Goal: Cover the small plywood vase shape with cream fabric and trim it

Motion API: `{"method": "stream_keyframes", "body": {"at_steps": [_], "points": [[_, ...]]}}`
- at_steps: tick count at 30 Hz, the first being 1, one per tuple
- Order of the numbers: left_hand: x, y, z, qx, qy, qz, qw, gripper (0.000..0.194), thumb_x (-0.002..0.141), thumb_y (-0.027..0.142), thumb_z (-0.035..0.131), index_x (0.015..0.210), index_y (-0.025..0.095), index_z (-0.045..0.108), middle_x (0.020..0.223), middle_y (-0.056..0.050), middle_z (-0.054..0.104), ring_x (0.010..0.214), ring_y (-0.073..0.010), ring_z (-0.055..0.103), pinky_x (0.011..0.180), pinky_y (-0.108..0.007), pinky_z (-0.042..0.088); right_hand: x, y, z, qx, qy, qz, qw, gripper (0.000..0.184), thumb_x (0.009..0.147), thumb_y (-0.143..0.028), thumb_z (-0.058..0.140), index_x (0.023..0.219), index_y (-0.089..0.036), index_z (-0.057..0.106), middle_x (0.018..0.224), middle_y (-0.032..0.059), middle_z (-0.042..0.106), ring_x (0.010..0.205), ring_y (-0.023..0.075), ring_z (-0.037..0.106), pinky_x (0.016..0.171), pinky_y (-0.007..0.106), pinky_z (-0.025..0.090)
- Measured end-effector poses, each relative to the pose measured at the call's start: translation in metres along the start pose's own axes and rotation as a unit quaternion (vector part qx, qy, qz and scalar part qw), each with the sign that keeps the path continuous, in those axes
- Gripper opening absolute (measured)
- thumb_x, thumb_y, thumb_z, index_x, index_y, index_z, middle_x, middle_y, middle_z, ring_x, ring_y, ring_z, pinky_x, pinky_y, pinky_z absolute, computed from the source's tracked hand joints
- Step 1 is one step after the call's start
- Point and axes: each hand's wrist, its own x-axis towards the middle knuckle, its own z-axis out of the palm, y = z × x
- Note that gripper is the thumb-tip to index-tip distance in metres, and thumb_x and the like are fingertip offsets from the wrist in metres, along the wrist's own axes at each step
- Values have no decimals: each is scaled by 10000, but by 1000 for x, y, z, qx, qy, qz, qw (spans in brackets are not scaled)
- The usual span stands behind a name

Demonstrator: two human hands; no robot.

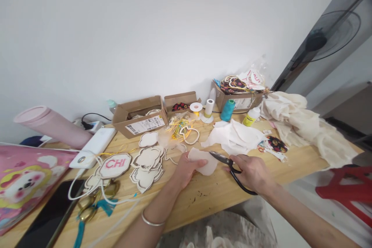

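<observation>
My left hand [187,168] pinches a small piece of white fabric [207,166] with rounded edges, over the front part of the wooden table. In my right hand [252,172] is a pair of black-handled scissors [222,157], its fingers closed around the handles. The blades point left and their tip reaches the upper right edge of the fabric piece. Whether the blades touch the cloth I cannot tell. A larger crumpled white cloth [236,137] lies just behind the scissors. Left of my left hand several cloud-shaped wooden pieces [147,159] are piled up.
Cardboard boxes [143,124] line the wall. Thread spools, a teal cone of thread [227,110] and a yellow-labelled glue bottle [251,117] stand behind the cloth. Cream fabric [305,128] hangs over the right end. A phone [50,217], power strip and pink pouch [29,186] occupy the left.
</observation>
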Motion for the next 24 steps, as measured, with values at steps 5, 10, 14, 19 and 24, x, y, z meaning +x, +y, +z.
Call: {"method": "stream_keyframes", "body": {"at_steps": [5, 10, 14, 19, 24], "points": [[0, 0, -1, 46, 5, -5, 999, 253, 498, 175, 756, 732, 136, 667, 709, -29, 685, 628, -140, 601, 599, -235, 471, 3, 8, -8, 40, -48, -11, 998, 277, 795, -372, 444, 790, -164, 627, 666, 53, 661, 577, 155, 592, 491, 235, 296], [0, 2, 3, 42, 51, -4, 998, 419, 469, 162, 766, 865, 162, 628, 749, -13, 667, 676, -153, 598, 607, -255, 486, 5, 2, -15, 141, -132, 53, 980, 283, 759, -421, 483, 638, -181, 573, 551, 9, 584, 501, 123, 513, 476, 213, 293], [0, 3, 6, 2, 104, 10, 994, 614, 447, 135, 774, 1013, 201, 547, 824, -3, 651, 742, -164, 598, 649, -285, 500, 2, -6, -12, 216, -160, 119, 956, 274, 724, -454, 512, 672, -188, 559, 558, -12, 552, 511, 123, 491, 477, 208, 308], [0, 4, 7, -52, 101, 12, 993, 474, 506, 150, 749, 946, 139, 573, 841, -59, 664, 757, -184, 614, 686, -290, 497, -7, -10, -9, 263, -166, 161, 937, 291, 682, -431, 549, 852, -197, 589, 649, -5, 594, 562, 137, 517, 504, 214, 346], [0, 2, 8, -80, 103, 27, 991, 447, 511, 140, 745, 931, 137, 592, 866, -66, 674, 789, -201, 623, 722, -311, 496, -10, -18, -16, 230, -158, 182, 943, 300, 668, -429, 559, 861, -203, 600, 652, 2, 610, 566, 150, 536, 515, 226, 370]]}}
